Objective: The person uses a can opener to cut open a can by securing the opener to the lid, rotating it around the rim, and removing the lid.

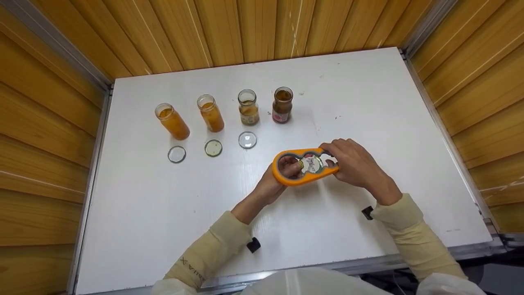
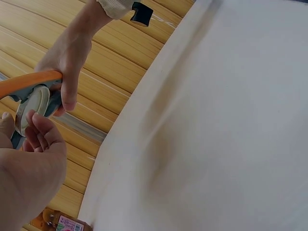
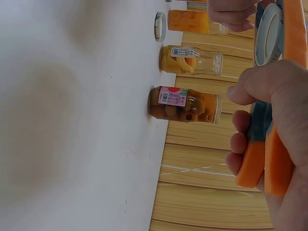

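Observation:
In the head view, my right hand (image 1: 355, 162) grips the narrow end of an orange and grey jar opener (image 1: 310, 177), held over the table. A printed jar lid (image 1: 312, 164) sits within the opener's middle opening. My left hand (image 1: 270, 185) is at the wide end, its thumb passing through the large ring and pinching the lid's edge. From the left wrist, the lid's pale underside (image 2: 36, 107) faces the left fingers (image 2: 45, 130), which are curled close to it. The right wrist view shows the opener's two orange handles (image 3: 279, 163) inside the right hand's grasp.
Across the table (image 1: 143, 213) stand open jars: two with orange contents (image 1: 175, 125) (image 1: 213, 118), a paler one (image 1: 249, 112) and a dark one (image 1: 282, 107). Three lids (image 1: 177, 154) (image 1: 213, 148) (image 1: 247, 140) lie before the first three jars. Wood-look panels (image 1: 229, 32) border the table.

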Available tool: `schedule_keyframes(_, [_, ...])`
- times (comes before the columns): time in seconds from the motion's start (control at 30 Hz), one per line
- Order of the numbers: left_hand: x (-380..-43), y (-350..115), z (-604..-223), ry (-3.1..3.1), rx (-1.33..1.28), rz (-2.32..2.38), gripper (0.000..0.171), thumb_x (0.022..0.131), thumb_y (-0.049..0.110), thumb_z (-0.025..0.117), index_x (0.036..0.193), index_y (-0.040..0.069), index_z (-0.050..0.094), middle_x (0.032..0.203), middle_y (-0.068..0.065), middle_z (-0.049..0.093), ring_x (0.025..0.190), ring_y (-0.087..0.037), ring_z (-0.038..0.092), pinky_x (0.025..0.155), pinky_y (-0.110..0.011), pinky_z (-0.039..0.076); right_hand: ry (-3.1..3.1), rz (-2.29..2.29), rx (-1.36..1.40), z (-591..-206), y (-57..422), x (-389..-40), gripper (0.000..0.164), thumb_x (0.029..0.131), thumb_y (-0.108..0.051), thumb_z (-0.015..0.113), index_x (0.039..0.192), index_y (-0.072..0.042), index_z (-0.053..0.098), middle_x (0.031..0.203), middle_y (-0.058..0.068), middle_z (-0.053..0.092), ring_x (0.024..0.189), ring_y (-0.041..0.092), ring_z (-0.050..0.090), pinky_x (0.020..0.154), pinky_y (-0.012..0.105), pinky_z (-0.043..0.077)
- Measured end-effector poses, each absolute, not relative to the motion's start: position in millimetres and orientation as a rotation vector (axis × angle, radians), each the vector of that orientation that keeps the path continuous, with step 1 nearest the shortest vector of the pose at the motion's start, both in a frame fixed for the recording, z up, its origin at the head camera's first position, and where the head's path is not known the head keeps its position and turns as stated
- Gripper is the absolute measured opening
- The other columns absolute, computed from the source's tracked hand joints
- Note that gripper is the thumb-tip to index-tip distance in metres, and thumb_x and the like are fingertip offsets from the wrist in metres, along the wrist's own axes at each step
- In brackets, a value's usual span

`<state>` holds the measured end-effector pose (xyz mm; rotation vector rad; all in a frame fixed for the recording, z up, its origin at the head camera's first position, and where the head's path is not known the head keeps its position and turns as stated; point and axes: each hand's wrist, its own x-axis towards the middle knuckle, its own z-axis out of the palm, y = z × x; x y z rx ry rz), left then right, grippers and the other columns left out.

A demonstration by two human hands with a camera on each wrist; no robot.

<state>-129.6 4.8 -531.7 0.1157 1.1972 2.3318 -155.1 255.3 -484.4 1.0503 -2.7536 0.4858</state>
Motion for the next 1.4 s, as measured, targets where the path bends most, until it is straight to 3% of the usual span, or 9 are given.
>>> schedule_keyframes(0.4, [-128.5, 3.9, -532.1, 1.249, 0.155, 2.317, 0.018, 0.101, 0.010, 0.066, 0.117, 0.005, 0.059, 0.102, -0.007, 0.059, 0.086, -0.017, 0.060, 0.079, -0.024, 0.055, -2.680, 0.476, 1.102, -489.9, 256.1, -155.1, 0.049, 0.076, 0.005, 0.077, 0.122, -0.006, 0.063, 0.093, 0.007, 0.064, 0.080, 0.025, 0.055, 0.073, 0.040, 0.049])
schedule_keyframes(0.77, [-129.5, 1.7, -533.6, 1.369, 0.133, 2.240, 0.035, 0.098, 0.019, 0.073, 0.125, 0.001, 0.063, 0.107, -0.011, 0.065, 0.087, -0.018, 0.064, 0.080, -0.026, 0.058, -2.662, 0.432, 1.087, -495.6, 255.4, -151.9, 0.049, 0.076, 0.003, 0.079, 0.122, -0.005, 0.064, 0.095, 0.008, 0.063, 0.081, 0.027, 0.056, 0.072, 0.039, 0.047])
schedule_keyframes(1.4, [-133.3, 3.4, -528.1, 1.505, 0.115, 2.213, 0.031, 0.095, 0.019, 0.074, 0.118, 0.000, 0.064, 0.102, -0.009, 0.064, 0.088, -0.018, 0.065, 0.080, -0.027, 0.059, -2.642, 0.492, 1.117, -503.0, 255.5, -152.2, 0.050, 0.079, 0.007, 0.077, 0.125, -0.004, 0.062, 0.093, 0.008, 0.062, 0.078, 0.026, 0.054, 0.071, 0.039, 0.047])
